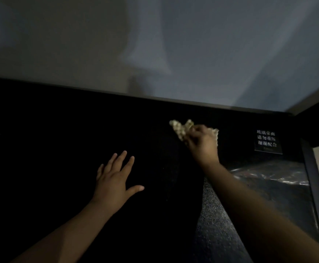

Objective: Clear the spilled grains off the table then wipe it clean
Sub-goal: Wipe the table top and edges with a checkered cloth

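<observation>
The table (pixel 50 149) is black and very dark, filling the lower half of the head view. My right hand (pixel 202 143) reaches toward the far edge and grips a pale, waffle-textured cloth (pixel 181 128), bunched up, with its loose end sticking out to the left. My left hand (pixel 115 179) lies flat on the tabletop at centre left, fingers spread and straight, holding nothing. A few tiny pale specks (pixel 172 179) show faintly on the dark surface between my hands; I cannot tell whether they are grains.
A small black sign with white writing (pixel 267 141) stands at the far right of the table. Crinkled shiny plastic (pixel 268 173) lies below it. The table's right edge (pixel 312 179) runs down the frame. A grey wall rises behind.
</observation>
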`<state>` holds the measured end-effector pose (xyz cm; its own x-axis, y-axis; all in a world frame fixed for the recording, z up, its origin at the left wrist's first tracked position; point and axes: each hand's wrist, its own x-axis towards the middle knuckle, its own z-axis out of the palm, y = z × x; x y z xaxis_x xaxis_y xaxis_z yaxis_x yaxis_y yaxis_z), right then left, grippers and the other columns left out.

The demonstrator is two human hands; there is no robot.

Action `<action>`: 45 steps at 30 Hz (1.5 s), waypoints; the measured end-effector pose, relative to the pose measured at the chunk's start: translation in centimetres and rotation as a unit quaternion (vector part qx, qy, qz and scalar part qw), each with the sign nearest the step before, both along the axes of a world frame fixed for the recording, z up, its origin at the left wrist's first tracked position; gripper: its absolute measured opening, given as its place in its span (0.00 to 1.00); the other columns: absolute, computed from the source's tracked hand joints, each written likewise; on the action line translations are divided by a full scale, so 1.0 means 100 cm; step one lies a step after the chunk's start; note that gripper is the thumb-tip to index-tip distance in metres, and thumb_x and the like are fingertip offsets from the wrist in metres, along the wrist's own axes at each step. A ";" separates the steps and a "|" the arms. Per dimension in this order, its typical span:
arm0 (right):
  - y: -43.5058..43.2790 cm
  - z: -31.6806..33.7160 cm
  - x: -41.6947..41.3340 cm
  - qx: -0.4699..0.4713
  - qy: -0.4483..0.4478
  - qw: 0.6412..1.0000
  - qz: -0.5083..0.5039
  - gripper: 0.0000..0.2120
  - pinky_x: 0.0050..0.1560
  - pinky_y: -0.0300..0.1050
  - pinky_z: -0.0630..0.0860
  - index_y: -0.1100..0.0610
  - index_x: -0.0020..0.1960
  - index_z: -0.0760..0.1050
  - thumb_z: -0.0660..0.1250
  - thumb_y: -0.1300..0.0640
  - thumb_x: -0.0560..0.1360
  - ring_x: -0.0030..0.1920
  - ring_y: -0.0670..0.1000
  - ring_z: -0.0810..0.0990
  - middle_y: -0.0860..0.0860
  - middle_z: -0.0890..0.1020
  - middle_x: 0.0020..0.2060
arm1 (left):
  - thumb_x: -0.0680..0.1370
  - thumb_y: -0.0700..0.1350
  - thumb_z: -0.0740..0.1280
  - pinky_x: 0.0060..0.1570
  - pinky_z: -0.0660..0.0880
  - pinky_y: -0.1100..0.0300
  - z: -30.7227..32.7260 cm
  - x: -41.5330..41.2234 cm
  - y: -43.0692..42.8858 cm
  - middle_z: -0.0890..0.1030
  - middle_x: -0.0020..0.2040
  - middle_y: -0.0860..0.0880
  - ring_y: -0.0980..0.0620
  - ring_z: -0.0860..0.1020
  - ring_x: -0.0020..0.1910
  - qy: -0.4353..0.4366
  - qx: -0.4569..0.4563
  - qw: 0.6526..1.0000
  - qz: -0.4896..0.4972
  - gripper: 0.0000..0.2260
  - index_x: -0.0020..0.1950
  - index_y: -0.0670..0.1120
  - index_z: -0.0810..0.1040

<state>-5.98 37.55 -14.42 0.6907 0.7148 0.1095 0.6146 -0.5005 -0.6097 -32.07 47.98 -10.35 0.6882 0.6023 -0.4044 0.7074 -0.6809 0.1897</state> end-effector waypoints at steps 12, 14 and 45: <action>-0.056 0.023 -0.035 0.078 0.051 0.994 -0.055 0.06 0.47 0.47 0.77 0.58 0.49 0.83 0.71 0.62 0.73 0.45 0.52 0.78 0.51 0.77 0.44 | 0.73 0.69 0.58 0.75 0.43 0.44 0.002 0.000 -0.001 0.37 0.78 0.53 0.50 0.37 0.76 0.004 -0.007 1.000 -0.002 0.41 0.78 0.55 0.43; -0.044 0.021 -0.013 0.066 0.025 0.991 -0.110 0.10 0.51 0.48 0.76 0.58 0.54 0.83 0.71 0.62 0.73 0.49 0.56 0.77 0.54 0.78 0.48 | 0.74 0.69 0.58 0.75 0.43 0.44 0.002 0.000 -0.001 0.37 0.78 0.52 0.50 0.37 0.76 0.009 -0.006 1.000 -0.002 0.40 0.78 0.55 0.43; -0.133 0.014 -0.169 0.013 0.115 0.991 0.064 0.11 0.50 0.33 0.71 0.49 0.53 0.82 0.71 0.59 0.72 0.49 0.40 0.74 0.42 0.76 0.49 | 0.74 0.66 0.61 0.75 0.45 0.43 0.000 0.000 -0.003 0.40 0.78 0.51 0.47 0.40 0.77 -0.007 -0.007 1.000 -0.001 0.40 0.78 0.52 0.46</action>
